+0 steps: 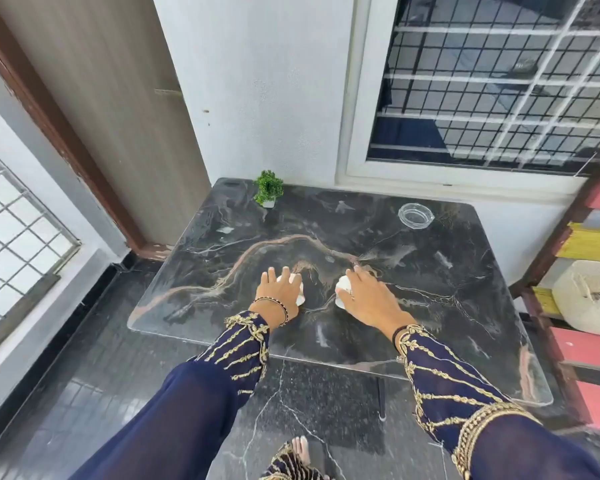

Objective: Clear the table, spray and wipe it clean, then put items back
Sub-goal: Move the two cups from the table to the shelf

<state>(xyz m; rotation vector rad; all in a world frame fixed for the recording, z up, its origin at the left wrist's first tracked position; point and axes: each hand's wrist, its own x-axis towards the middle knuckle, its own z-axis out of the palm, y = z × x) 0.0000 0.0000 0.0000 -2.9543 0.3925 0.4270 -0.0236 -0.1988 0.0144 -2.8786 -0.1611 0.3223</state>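
I am closing my left grip and right grip over two white cups standing side by side mid-desk, one directly beneath each.

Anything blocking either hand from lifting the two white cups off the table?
Nothing visible. The left hand covers one white cup and the right hand covers the other cup, mid-table. The small plant and glass ashtray sit well away, near the table's far edge.
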